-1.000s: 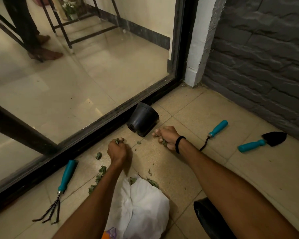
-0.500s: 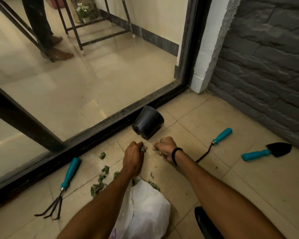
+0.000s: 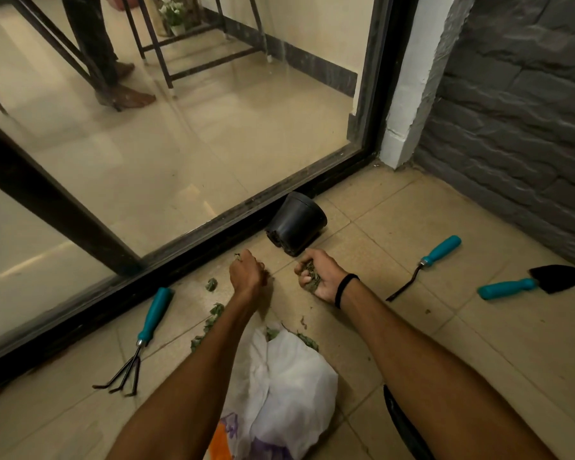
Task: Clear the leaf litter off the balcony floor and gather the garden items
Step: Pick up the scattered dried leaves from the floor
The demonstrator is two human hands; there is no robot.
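My right hand (image 3: pixel 322 277), palm turned up, cups a clump of dry green leaves (image 3: pixel 310 277) just below a black plastic pot (image 3: pixel 296 227) lying on its side by the door track. My left hand (image 3: pixel 246 273) is closed on a few leaf bits a little to its left. Loose leaves (image 3: pixel 210 322) lie scattered on the tiles beside my left forearm. A white plastic bag (image 3: pixel 289 386) sits between my arms, near me. Three teal-handled tools lie around: a hand rake (image 3: pixel 140 343) at left, a weeder (image 3: pixel 425 265) and a black trowel (image 3: pixel 531 283) at right.
A glass sliding door with a black frame (image 3: pixel 186 260) runs along the left. A grey stone wall (image 3: pixel 518 127) closes the right side. Behind the glass stand a person's feet (image 3: pixel 127 94) and a metal stand. A dark curved object (image 3: pixel 405 426) lies under my right forearm.
My hands came together in front of the pot, then parted slightly. The right hand turned palm-up with a clump of leaves in it.
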